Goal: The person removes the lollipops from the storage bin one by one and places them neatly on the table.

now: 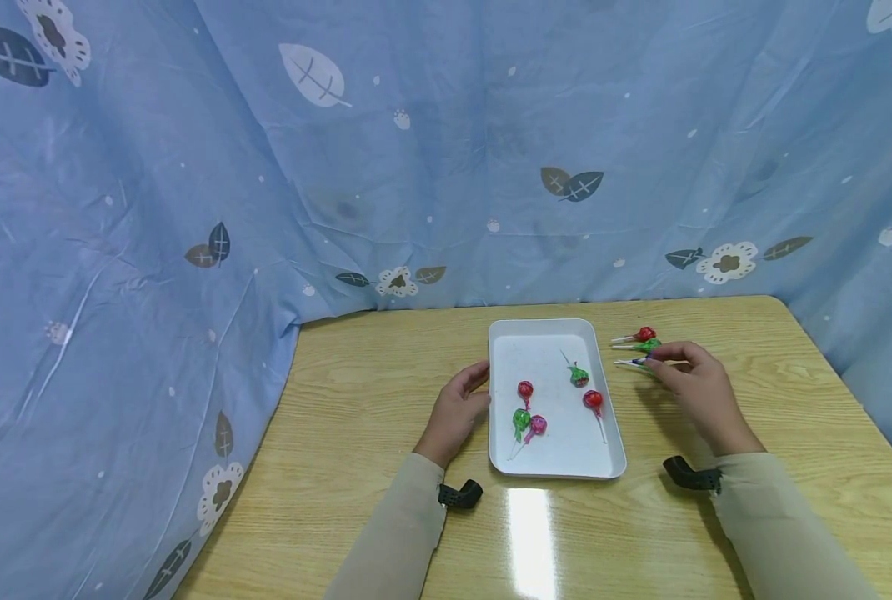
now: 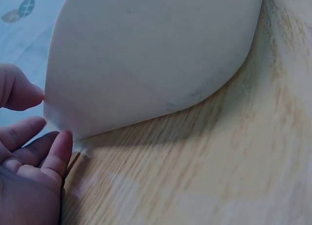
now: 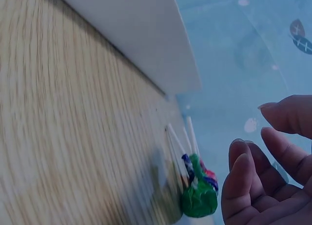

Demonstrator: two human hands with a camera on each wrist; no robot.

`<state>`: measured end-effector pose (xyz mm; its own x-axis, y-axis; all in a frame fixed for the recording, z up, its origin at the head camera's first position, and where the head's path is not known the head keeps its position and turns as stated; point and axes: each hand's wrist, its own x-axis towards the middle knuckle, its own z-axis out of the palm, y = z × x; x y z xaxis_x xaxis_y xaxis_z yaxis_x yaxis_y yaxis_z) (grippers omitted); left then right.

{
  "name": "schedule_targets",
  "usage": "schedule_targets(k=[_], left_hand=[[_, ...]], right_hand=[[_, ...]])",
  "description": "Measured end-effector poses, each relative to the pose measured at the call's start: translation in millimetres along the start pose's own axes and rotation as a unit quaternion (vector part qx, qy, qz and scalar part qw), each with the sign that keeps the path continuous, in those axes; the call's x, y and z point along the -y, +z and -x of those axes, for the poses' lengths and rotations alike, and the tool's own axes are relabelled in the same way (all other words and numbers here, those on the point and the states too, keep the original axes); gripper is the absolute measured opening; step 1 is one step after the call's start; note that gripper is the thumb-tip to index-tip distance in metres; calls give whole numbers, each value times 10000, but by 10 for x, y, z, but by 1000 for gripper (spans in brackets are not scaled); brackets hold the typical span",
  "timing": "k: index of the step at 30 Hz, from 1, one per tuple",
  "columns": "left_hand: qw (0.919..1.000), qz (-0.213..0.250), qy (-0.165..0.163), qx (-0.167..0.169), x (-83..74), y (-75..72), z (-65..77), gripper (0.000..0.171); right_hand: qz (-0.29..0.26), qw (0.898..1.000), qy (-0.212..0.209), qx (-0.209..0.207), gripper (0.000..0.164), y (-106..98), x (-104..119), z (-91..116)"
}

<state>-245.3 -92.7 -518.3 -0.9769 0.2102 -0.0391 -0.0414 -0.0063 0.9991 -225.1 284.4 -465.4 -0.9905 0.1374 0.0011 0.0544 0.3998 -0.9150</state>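
A white tray (image 1: 551, 462) holds several lollipops with sticks, among them a green lollipop (image 1: 578, 375), a red lollipop (image 1: 593, 400) and a pink lollipop (image 1: 537, 426). My left hand (image 1: 457, 412) has its fingertips right at the tray's left wall, fingers loosely bent. Right of the tray lie more lollipops: a red one (image 1: 645, 333), a green one (image 1: 652, 344) and a blue-wrapped one partly hidden by my right hand (image 1: 697, 387). In the right wrist view, thumb and fingers stand apart with nothing between them, beside the green-wrapped lollipop (image 3: 199, 201).
The wooden table (image 1: 363, 400) ends at the back against a blue patterned curtain (image 1: 416, 167). Each sleeve carries a black wrist strap, with a black piece (image 1: 461, 495) jutting from the left one. Light glares off the tabletop in front of the tray.
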Motion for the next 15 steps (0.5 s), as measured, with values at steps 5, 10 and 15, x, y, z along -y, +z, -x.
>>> schedule_targets(k=[5,10,15], left_hand=[[10000,-24,-38,-18,-6,-2,0,58],[10000,-36,-25,-11,-14,-2,5,58],[10000,-25,10,6,-13,2,7,57]], right_hand=[[-7,9999,-108,63,45,49,26,1],[-82,9994,-290,187,47,105,100,27],[-118,9989,-364,271,46,176,178,37]])
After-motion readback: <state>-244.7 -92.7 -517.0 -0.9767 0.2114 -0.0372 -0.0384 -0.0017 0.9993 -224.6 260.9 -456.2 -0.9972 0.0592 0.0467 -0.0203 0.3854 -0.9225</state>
